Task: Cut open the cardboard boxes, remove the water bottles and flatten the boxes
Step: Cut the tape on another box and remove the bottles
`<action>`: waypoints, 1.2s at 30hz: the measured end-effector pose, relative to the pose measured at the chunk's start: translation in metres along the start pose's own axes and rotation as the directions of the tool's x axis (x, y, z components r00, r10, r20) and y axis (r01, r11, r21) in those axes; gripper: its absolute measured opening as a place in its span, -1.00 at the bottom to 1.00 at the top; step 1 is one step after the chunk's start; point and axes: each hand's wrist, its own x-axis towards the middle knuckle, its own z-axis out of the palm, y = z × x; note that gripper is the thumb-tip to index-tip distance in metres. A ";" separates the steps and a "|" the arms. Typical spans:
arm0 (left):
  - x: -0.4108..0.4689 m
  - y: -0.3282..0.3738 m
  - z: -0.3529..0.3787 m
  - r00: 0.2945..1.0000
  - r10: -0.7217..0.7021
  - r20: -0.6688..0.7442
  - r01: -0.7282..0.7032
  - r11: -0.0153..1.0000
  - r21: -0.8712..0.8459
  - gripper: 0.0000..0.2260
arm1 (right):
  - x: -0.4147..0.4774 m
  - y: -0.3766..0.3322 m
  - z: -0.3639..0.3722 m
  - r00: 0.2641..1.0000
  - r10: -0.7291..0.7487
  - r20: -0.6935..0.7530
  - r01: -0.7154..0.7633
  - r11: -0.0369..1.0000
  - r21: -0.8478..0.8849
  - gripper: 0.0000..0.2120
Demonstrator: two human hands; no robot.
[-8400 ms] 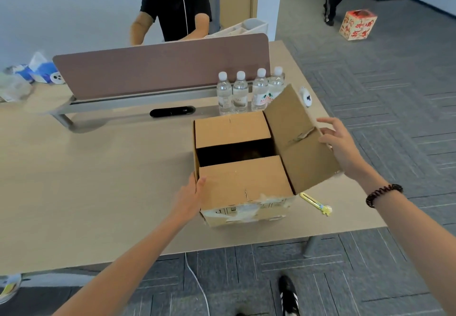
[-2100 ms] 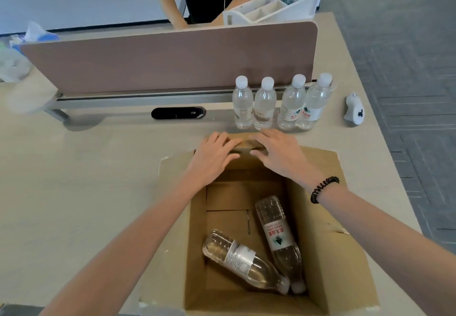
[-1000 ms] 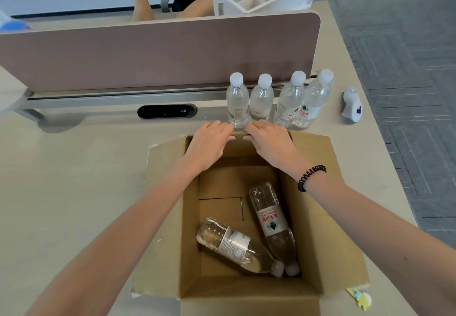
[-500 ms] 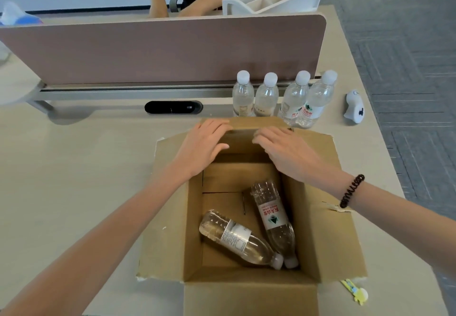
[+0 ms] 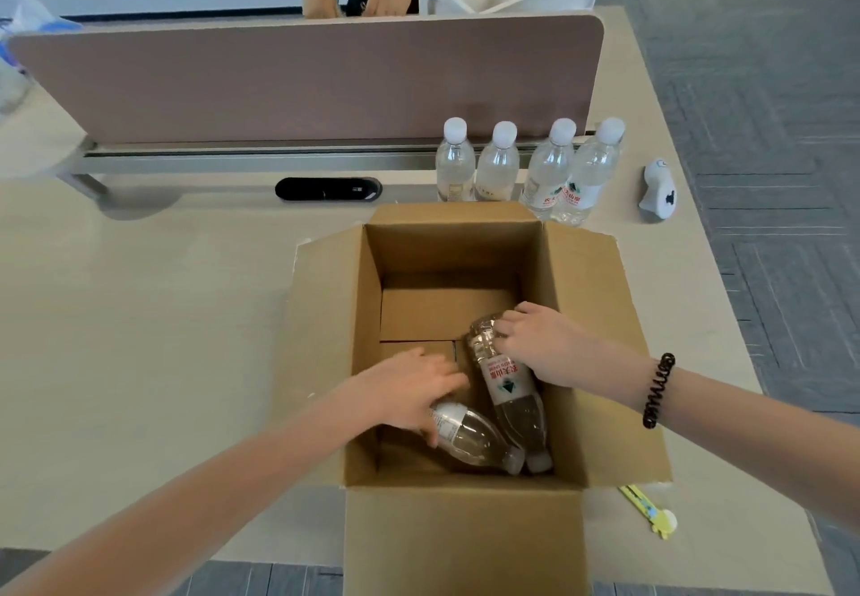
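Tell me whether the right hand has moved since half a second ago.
Yes. The right hand left the box rim and dropped toward me, away from the standing bottles, onto a bottle inside.

- Soft, even, bright indoor light falls on the pale beige wooden surface (image 5: 139,316), leaving faint shadows.
- The open brown cardboard box (image 5: 600,316) is shaded inside.
- The left hand (image 5: 409,390) is motion-blurred.
- Wide-angle distortion curves the mauve divider panel (image 5: 302,78), and the corners look soft.
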 end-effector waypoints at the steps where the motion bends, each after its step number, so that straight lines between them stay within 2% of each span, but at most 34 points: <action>1: 0.003 0.004 0.003 1.000 0.009 0.030 -0.010 1.000 0.014 -0.29 | -0.002 0.000 0.001 1.000 0.006 0.002 -0.006 1.000 -0.003 -0.64; 8: 0.013 0.014 0.020 0.992 -0.004 0.123 -0.003 0.999 0.052 -0.27 | -0.005 -0.013 0.009 0.999 -0.023 0.040 0.025 0.998 -0.055 -0.37; 13: 0.012 0.006 0.024 0.994 -0.033 0.107 0.030 0.999 0.035 -0.35 | 0.021 -0.023 0.031 0.991 -0.133 0.026 0.136 0.971 -0.198 -0.41; 17: 0.012 0.007 0.025 0.995 -0.051 0.084 0.052 0.999 -0.009 -0.41 | 0.031 -0.034 0.041 0.972 -0.095 0.216 0.156 0.946 -0.285 -0.44; 20: 0.012 0.007 0.026 0.994 -0.069 0.084 0.074 0.996 -0.051 -0.46 | 0.034 -0.039 0.040 0.963 -0.074 0.259 0.153 0.941 -0.301 -0.52; 27: 0.007 0.009 0.021 0.998 -0.065 0.015 0.067 0.983 -0.170 -0.57 | 0.030 -0.033 0.036 0.975 -0.110 0.193 0.159 0.951 -0.264 -0.55; 32: -0.006 0.007 0.012 0.997 -0.063 -0.042 0.054 0.983 -0.174 -0.58 | 0.022 -0.025 0.022 0.979 -0.144 0.142 0.172 0.962 -0.210 -0.58; 36: -0.022 -0.001 0.007 0.993 -0.060 -0.104 0.042 0.986 -0.164 -0.56 | 0.013 -0.020 0.008 0.984 -0.159 0.085 0.170 0.975 -0.140 -0.45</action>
